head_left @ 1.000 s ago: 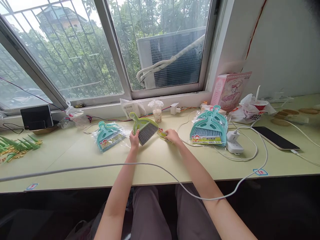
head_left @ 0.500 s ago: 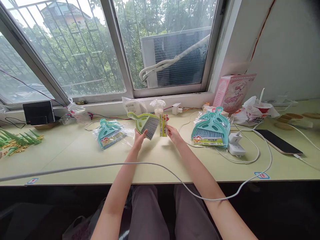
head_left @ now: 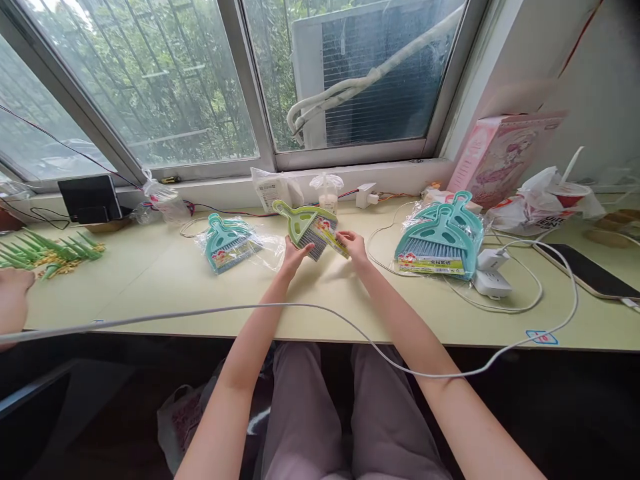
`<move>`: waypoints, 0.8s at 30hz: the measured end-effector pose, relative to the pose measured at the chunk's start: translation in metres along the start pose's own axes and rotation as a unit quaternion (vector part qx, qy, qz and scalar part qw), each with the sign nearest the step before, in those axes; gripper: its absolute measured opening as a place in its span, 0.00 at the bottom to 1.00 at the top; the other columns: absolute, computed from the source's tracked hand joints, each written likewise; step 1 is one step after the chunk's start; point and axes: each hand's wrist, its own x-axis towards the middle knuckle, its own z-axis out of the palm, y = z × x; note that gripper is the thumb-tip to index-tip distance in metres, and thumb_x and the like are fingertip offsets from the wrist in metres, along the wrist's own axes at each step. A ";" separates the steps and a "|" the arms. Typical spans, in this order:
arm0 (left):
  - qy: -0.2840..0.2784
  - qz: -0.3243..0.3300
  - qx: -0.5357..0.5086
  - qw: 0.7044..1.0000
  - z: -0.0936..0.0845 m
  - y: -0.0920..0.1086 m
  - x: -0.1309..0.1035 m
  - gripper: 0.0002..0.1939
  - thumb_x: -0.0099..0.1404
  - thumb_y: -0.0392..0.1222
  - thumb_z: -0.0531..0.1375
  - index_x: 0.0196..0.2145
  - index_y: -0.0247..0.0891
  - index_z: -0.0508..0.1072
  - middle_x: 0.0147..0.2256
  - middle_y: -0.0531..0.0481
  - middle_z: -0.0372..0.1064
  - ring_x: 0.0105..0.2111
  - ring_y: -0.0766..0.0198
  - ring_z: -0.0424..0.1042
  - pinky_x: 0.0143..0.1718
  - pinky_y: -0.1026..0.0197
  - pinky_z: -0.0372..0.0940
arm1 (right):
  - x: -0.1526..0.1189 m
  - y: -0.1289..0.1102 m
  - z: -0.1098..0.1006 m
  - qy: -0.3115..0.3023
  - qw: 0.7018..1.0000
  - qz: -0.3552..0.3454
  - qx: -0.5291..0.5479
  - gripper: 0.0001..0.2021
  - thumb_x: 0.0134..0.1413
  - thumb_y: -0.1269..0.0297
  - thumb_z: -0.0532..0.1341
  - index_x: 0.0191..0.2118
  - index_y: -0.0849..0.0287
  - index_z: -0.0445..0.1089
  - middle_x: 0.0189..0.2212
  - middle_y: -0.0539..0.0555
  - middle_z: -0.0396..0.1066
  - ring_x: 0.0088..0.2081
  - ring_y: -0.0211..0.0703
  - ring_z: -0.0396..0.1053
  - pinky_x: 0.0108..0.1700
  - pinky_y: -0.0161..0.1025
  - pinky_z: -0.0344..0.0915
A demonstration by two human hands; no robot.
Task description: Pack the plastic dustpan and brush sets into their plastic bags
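Observation:
In front of me my left hand [head_left: 295,257] grips a small green dustpan and brush set [head_left: 299,219], its handle up to the left and its grey bristles down to the right. My right hand [head_left: 354,247] pinches the right end of a printed label strip [head_left: 327,231], which slants across the bristles. On the left lies a teal dustpan and brush set [head_left: 217,233] in clear plastic, a loose wrapper beside it. Several wrapped teal sets [head_left: 440,233] are stacked to the right, a matching label along the front one.
A white cable [head_left: 220,309] crosses in front of me above my forearms. At far left another person's hand [head_left: 15,293] is near green plant-like pieces [head_left: 50,253]. White chargers [head_left: 493,273] and a phone [head_left: 590,270] lie right; cups and a pink box [head_left: 505,160] stand behind.
The label strip has gone from upright beside the brush to slanting over its bristles, my right hand moving with it. Another person's hand has come into view at left. The view has shifted.

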 end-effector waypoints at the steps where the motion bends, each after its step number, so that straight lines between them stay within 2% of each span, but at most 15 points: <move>1: -0.004 -0.009 -0.001 1.000 -0.001 0.002 0.000 0.44 0.44 0.58 0.75 0.52 0.38 0.62 0.51 0.36 0.69 0.54 0.45 0.69 0.54 0.44 0.66 | 0.001 -0.004 -0.003 -0.021 0.998 -0.043 -0.029 0.12 0.50 0.54 0.68 0.35 0.57 0.75 0.35 0.54 0.79 0.36 0.43 0.74 0.38 0.38 0.67; 4: -0.023 -0.040 -0.003 0.999 -0.004 0.008 -0.001 0.44 0.45 0.62 0.74 0.53 0.39 0.63 0.53 0.37 0.68 0.54 0.44 0.70 0.51 0.44 0.68 | 0.003 -0.017 -0.012 -0.052 0.972 -0.152 -0.169 0.12 0.56 0.51 0.63 0.35 0.53 0.79 0.37 0.53 0.79 0.42 0.47 0.72 0.46 0.43 0.64; 8: -0.087 -0.063 -0.022 0.994 -0.005 0.011 -0.003 0.44 0.46 0.64 0.72 0.54 0.39 0.65 0.52 0.37 0.69 0.52 0.43 0.72 0.47 0.44 0.70 | 0.004 -0.024 -0.020 -0.047 0.895 -0.227 -0.382 0.10 0.61 0.59 0.62 0.34 0.48 0.82 0.38 0.52 0.79 0.48 0.50 0.66 0.55 0.49 0.52; 11: -0.122 -0.065 -0.016 0.990 0.000 0.010 -0.006 0.42 0.46 0.57 0.75 0.53 0.39 0.66 0.50 0.39 0.71 0.51 0.44 0.72 0.49 0.45 0.69 | 0.003 -0.023 -0.020 -0.079 0.846 -0.259 -0.459 0.11 0.62 0.62 0.61 0.34 0.47 0.83 0.41 0.52 0.79 0.48 0.51 0.64 0.56 0.51 0.46; 13: -0.141 -0.057 -0.004 0.988 0.004 0.009 -0.008 0.40 0.46 0.51 0.77 0.53 0.39 0.67 0.50 0.40 0.72 0.52 0.45 0.72 0.51 0.45 0.69 | 0.002 -0.021 -0.018 -0.091 0.828 -0.276 -0.480 0.12 0.63 0.63 0.61 0.34 0.46 0.83 0.42 0.52 0.79 0.48 0.50 0.64 0.56 0.50 0.44; 17: -0.167 -0.050 -0.001 0.985 0.009 0.008 -0.009 0.39 0.45 0.44 0.77 0.53 0.38 0.68 0.50 0.40 0.72 0.53 0.44 0.72 0.53 0.42 0.67 | -0.001 -0.019 -0.012 -0.097 0.831 -0.261 -0.482 0.12 0.64 0.63 0.60 0.36 0.46 0.83 0.42 0.51 0.80 0.49 0.50 0.65 0.55 0.48 0.46; 24: -0.137 -0.054 -0.005 0.989 0.005 0.007 -0.006 0.41 0.44 0.45 0.77 0.54 0.38 0.67 0.50 0.39 0.71 0.52 0.44 0.72 0.55 0.39 0.66 | 0.002 -0.014 -0.014 -0.076 0.859 -0.234 -0.449 0.12 0.63 0.64 0.59 0.39 0.45 0.82 0.42 0.49 0.80 0.50 0.49 0.68 0.53 0.46 0.48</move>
